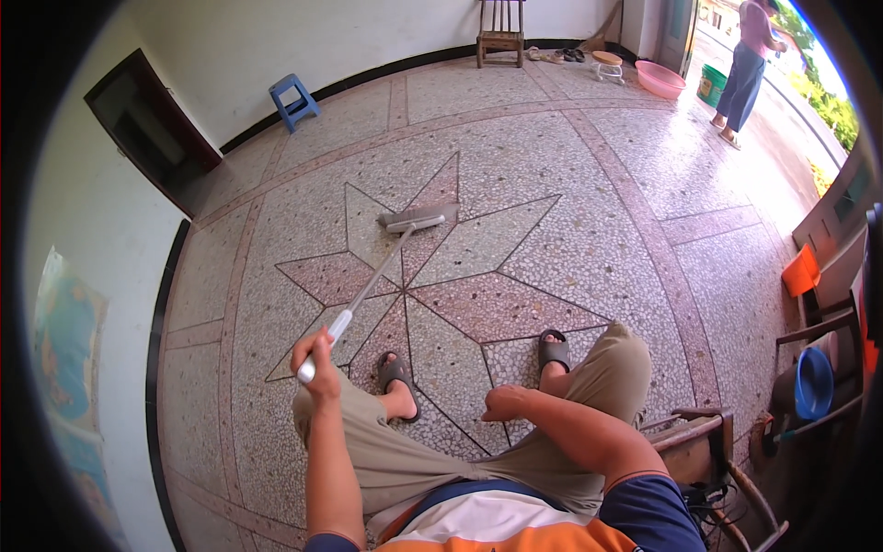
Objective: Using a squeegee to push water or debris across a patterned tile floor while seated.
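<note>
My left hand (315, 362) is wrapped around the white grip of a long-handled broom (372, 285). The handle slants forward and to the right, down to a white head (415, 224) with a greyish strip along its far side. That head rests on the speckled stone floor (589, 258), over the far part of a pink-and-grey star pattern. My right hand (508, 403) is curled closed between my knees, near my right foot, with nothing visible in it. I am seated, with both feet in dark sandals (395, 373) flat on the floor.
A blue stool (293, 101) and a wooden chair (500, 37) stand by the far wall. Shoes, a small round stool (608, 64) and a pink basin (660, 80) lie near the doorway. Outside stands a person (748, 69). Wooden furniture with a blue basin (814, 382) is at right.
</note>
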Demonstrator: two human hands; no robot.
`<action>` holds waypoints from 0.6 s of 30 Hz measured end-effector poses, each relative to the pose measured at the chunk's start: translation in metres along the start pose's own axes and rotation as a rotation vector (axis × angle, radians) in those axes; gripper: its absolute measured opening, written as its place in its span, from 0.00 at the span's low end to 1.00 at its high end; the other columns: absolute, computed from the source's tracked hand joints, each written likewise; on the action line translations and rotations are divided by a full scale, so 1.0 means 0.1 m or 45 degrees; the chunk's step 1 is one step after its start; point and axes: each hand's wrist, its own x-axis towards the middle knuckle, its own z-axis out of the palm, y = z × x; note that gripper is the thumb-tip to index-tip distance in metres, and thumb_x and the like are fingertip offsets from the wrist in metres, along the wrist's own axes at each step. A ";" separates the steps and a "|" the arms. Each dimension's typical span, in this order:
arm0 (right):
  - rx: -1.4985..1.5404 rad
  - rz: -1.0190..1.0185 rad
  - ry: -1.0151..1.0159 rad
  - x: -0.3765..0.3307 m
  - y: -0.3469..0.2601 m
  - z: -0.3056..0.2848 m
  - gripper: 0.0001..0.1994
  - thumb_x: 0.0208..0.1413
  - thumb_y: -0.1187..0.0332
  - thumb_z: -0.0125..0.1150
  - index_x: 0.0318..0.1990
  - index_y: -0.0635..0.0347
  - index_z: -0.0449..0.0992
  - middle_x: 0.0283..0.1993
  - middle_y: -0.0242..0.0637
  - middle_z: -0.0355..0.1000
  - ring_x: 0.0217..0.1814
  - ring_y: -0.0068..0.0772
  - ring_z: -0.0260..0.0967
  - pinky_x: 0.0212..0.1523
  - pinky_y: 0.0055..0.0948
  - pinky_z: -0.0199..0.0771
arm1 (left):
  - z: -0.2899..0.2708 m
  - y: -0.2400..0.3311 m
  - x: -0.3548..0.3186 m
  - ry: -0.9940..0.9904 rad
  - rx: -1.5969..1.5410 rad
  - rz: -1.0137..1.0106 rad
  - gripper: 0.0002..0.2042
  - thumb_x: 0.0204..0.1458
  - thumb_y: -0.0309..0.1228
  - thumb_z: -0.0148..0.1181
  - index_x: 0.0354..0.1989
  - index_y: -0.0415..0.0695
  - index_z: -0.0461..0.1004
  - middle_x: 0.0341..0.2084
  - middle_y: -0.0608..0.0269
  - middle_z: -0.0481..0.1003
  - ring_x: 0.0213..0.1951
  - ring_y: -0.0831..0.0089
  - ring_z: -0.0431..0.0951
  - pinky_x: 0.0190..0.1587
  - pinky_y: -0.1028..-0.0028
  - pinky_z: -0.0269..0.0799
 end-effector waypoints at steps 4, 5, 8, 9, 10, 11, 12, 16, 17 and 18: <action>0.017 -0.014 0.086 0.03 0.10 0.07 0.22 0.51 0.48 0.56 0.36 0.58 0.82 0.40 0.48 0.77 0.44 0.51 0.74 0.47 0.44 0.73 | 0.45 -0.26 0.22 -0.136 0.139 0.024 0.06 0.57 0.28 0.56 0.32 0.39 0.72 0.35 0.59 0.76 0.40 0.71 0.74 0.47 0.69 0.69; 0.013 -0.020 0.080 0.04 0.10 0.06 0.22 0.51 0.48 0.56 0.36 0.59 0.82 0.39 0.49 0.77 0.44 0.51 0.74 0.47 0.44 0.73 | 0.54 -0.27 0.25 -0.155 0.130 -0.041 0.06 0.57 0.28 0.57 0.33 0.39 0.72 0.35 0.60 0.76 0.39 0.73 0.74 0.45 0.71 0.69; 0.004 -0.024 0.084 0.06 0.09 0.07 0.22 0.50 0.48 0.57 0.36 0.59 0.82 0.39 0.49 0.77 0.44 0.51 0.74 0.46 0.44 0.73 | 0.74 -0.44 0.33 -0.162 0.097 -0.049 0.07 0.56 0.29 0.60 0.32 0.39 0.71 0.34 0.62 0.75 0.36 0.77 0.71 0.41 0.74 0.69; -0.003 -0.024 0.090 0.07 0.08 0.07 0.22 0.50 0.48 0.57 0.36 0.59 0.82 0.39 0.49 0.77 0.44 0.51 0.74 0.46 0.44 0.73 | 0.76 -0.49 0.35 -0.161 0.099 -0.045 0.07 0.56 0.29 0.60 0.32 0.39 0.71 0.34 0.62 0.75 0.36 0.77 0.71 0.41 0.74 0.69; 0.000 -0.019 0.094 0.05 0.07 0.06 0.22 0.50 0.48 0.57 0.36 0.59 0.82 0.39 0.49 0.77 0.44 0.51 0.74 0.46 0.44 0.73 | 0.82 -0.49 0.37 -0.166 0.116 -0.065 0.07 0.56 0.29 0.60 0.32 0.39 0.71 0.34 0.63 0.75 0.36 0.77 0.71 0.41 0.74 0.69; 0.010 -0.010 0.094 0.04 0.06 0.04 0.22 0.50 0.48 0.57 0.35 0.59 0.82 0.39 0.49 0.77 0.44 0.51 0.74 0.46 0.45 0.73 | 0.85 -0.49 0.38 -0.168 0.135 -0.084 0.07 0.56 0.29 0.60 0.32 0.39 0.71 0.34 0.63 0.75 0.35 0.77 0.71 0.40 0.74 0.69; 0.018 -0.006 0.094 0.03 0.04 0.02 0.22 0.50 0.48 0.57 0.35 0.59 0.82 0.39 0.49 0.77 0.44 0.51 0.74 0.46 0.45 0.73 | 0.87 -0.48 0.36 -0.178 0.117 -0.084 0.06 0.56 0.26 0.59 0.31 0.39 0.69 0.34 0.60 0.75 0.37 0.75 0.73 0.42 0.73 0.70; 0.017 0.016 0.119 0.02 0.05 0.02 0.22 0.50 0.48 0.57 0.35 0.58 0.82 0.39 0.48 0.77 0.45 0.51 0.74 0.47 0.45 0.73 | 0.88 -0.36 0.13 -0.297 0.028 -0.101 0.06 0.55 0.25 0.60 0.33 0.39 0.69 0.37 0.57 0.75 0.39 0.72 0.73 0.43 0.71 0.70; 0.015 0.022 0.115 0.03 0.08 0.03 0.22 0.50 0.47 0.57 0.35 0.58 0.82 0.40 0.48 0.77 0.45 0.51 0.74 0.47 0.45 0.73 | 0.87 -0.28 0.03 -0.306 0.024 -0.102 0.06 0.55 0.25 0.60 0.33 0.39 0.69 0.37 0.57 0.75 0.39 0.72 0.73 0.43 0.71 0.70; 0.013 0.027 0.109 0.03 0.11 0.05 0.22 0.50 0.47 0.57 0.35 0.58 0.82 0.40 0.48 0.77 0.45 0.51 0.74 0.47 0.45 0.73 | 0.84 -0.20 -0.08 -0.294 0.057 -0.043 0.05 0.55 0.25 0.59 0.32 0.39 0.69 0.36 0.59 0.74 0.37 0.74 0.72 0.41 0.73 0.70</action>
